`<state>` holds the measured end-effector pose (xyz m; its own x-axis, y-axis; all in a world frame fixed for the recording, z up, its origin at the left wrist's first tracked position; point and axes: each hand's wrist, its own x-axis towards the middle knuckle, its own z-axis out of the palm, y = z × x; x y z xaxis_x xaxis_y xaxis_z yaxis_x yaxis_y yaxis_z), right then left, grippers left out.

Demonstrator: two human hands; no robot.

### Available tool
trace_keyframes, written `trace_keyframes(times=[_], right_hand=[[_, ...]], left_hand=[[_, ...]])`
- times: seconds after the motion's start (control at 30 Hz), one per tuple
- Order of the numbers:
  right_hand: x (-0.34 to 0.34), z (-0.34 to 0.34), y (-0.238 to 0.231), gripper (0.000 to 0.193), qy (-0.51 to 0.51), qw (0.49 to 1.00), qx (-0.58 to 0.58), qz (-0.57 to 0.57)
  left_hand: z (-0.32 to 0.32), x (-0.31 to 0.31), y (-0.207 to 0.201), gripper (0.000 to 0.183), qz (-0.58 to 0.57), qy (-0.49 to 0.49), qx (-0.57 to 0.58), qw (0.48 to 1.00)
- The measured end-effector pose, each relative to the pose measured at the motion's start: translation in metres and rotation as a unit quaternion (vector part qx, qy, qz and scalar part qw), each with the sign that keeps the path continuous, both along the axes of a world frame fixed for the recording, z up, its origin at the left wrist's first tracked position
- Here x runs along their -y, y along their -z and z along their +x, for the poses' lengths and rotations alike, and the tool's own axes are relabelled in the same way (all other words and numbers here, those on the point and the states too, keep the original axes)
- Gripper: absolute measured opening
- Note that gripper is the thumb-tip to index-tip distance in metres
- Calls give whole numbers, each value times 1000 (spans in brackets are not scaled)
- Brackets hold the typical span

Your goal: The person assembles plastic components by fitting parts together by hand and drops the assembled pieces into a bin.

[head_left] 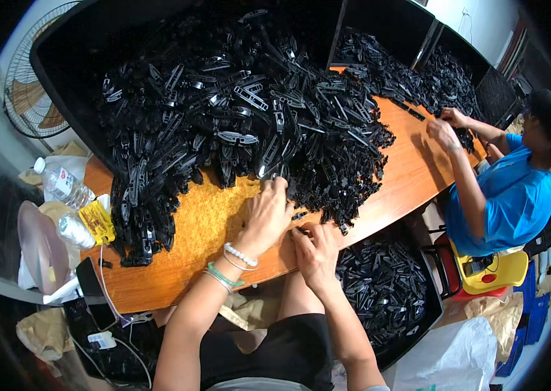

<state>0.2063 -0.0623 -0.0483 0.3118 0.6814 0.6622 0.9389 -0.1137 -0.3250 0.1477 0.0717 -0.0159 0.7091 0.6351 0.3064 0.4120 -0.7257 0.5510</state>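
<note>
A big heap of black plastic clip-like parts (223, 98) covers the far side of the wooden table (139, 287). My left hand (266, 214), with bracelets on its wrist, reaches to the heap's near edge. Its fingers close on a black plastic part (277, 173) there, partly hidden by the fingers. Close to the table's front edge, my right hand (318, 255) pinches a small black piece (303, 231) between thumb and finger. Just beyond it, a small dark part (299, 216) lies on the table. Smaller black parts (337, 189) are heaped in front of the right hand.
A black bin of parts (380, 287) stands below the table, right of my legs. On the right, a person in a blue shirt (507, 195) works at the same table. A plastic bottle (64, 184), a yellow packet (97, 223) and a fan (34, 85) are at the left.
</note>
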Motion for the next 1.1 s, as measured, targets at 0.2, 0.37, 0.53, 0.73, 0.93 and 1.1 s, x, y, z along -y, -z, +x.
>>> trace_keyframes(times=[0.2, 0.37, 0.53, 0.73, 0.93, 1.1], right_hand=[[-7, -13, 4, 25, -18, 988, -130, 85], [1, -27, 0, 22, -122, 758, -618, 169], [18, -42, -26, 14, -109, 753, -631, 151], [26, -50, -41, 20, -159, 849, -486, 130], [24, -69, -56, 10, -85, 854, -499, 121], [22, -73, -53, 10, -107, 893, -421, 117]], left_hand=[[-58, -10, 4, 21, -319, -41, 174, 931], [-100, 12, -9, 23, -551, -20, 268, 790], [-127, 31, -18, 26, -582, 25, 271, 766], [-134, 53, -36, 24, -476, 23, 196, 857], [-137, 63, -34, 23, -451, 18, 189, 872], [-139, 66, -32, 22, -391, 46, 200, 897]])
